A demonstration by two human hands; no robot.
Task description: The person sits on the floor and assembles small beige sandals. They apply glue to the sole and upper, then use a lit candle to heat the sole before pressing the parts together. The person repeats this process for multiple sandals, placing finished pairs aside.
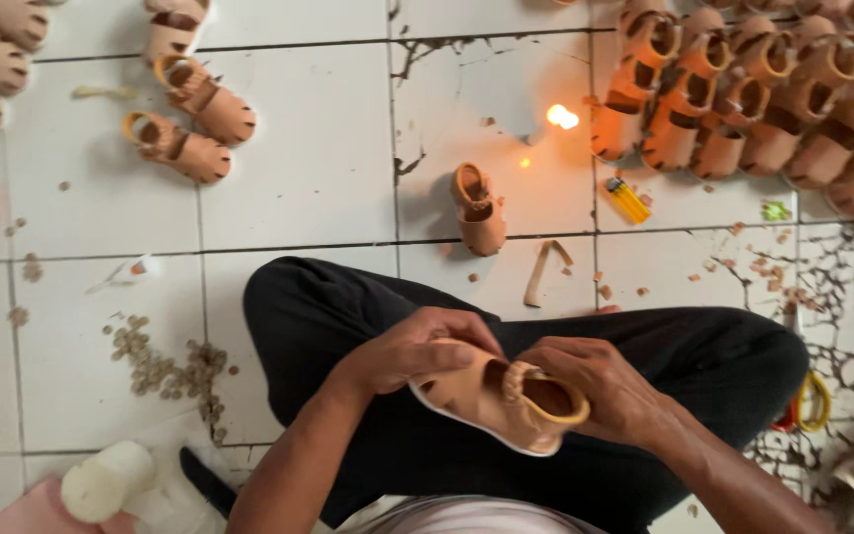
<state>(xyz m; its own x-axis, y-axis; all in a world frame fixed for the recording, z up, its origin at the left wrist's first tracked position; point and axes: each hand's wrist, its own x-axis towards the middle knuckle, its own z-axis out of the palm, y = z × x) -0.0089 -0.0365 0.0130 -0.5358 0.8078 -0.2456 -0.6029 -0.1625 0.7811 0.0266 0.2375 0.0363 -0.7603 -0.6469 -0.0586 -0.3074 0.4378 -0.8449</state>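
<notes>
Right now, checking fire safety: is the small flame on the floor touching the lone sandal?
No: the flame burns on the white tile apart from the lone sandal, with bare floor between them.

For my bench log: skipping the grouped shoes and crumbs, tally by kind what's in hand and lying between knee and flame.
Sandals: 2 (held sandal, lone floor sandal)
Yellow lighter: 1
Flame: 1
Tan strip: 1
Total: 5
</notes>
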